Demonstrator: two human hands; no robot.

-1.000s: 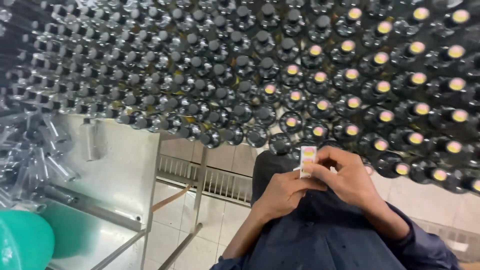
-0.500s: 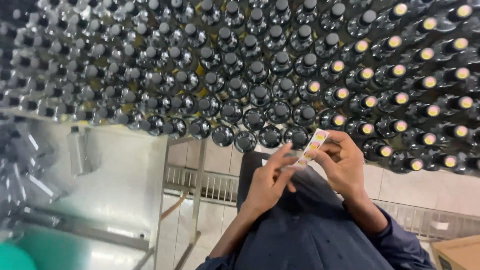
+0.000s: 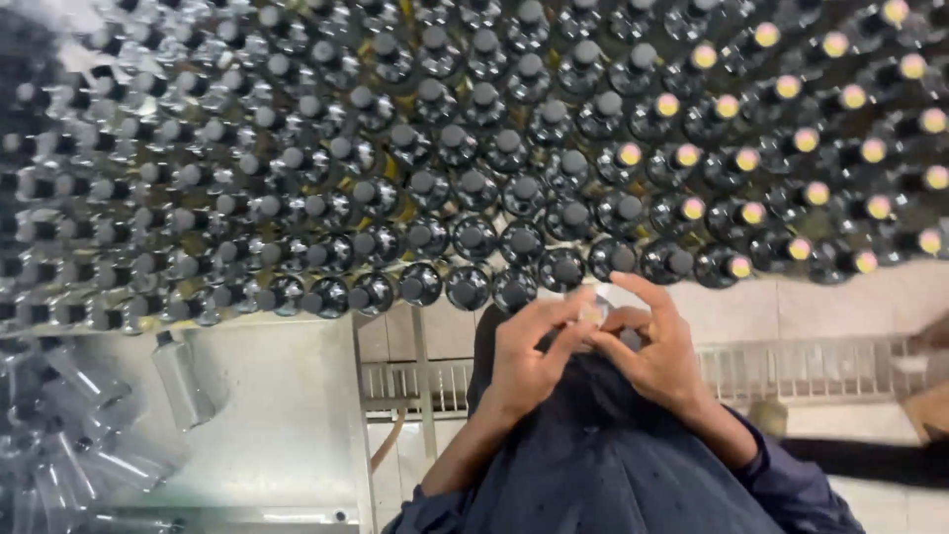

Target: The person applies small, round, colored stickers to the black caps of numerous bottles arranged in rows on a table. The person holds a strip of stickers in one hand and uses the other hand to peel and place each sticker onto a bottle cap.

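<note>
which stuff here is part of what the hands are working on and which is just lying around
In hand:
- left hand and right hand, pinching a small sticker strip between them
- dark capped bottles, some with round yellow-pink stickers on their caps

Lying about:
- clear bottle lying on the steel table
- heap of clear bottles
- floor drain grate

We see bottles (image 3: 474,148) packed across the top of the frame. Just below their near edge, centre, our left hand (image 3: 524,356) and right hand (image 3: 657,351) meet around a small sticker (image 3: 591,312). At lower left a steel table (image 3: 287,435) carries one lying bottle (image 3: 181,378). A floor grate (image 3: 791,368) runs behind the hands.
</note>
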